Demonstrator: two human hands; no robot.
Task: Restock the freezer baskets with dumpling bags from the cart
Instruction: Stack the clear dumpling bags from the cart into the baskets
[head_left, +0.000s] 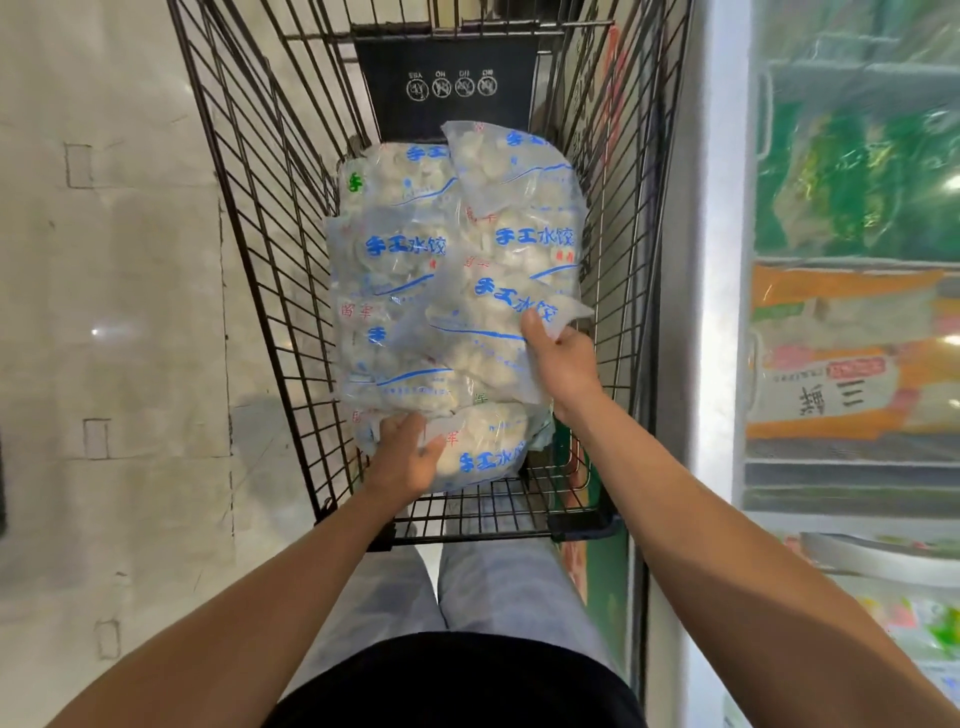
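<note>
Bags (457, 291) fill the cart (249, 208), frame centre; right hand (563, 358) pinches one bag's (488, 332) right edge, left hand (408, 457) grips the lowest bag (483, 452).

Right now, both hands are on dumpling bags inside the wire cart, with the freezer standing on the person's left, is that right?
Not quite: both hands, left hand and right hand, do grip dumpling bags in the wire cart, but the head view shows the freezer on the person's right.
</note>
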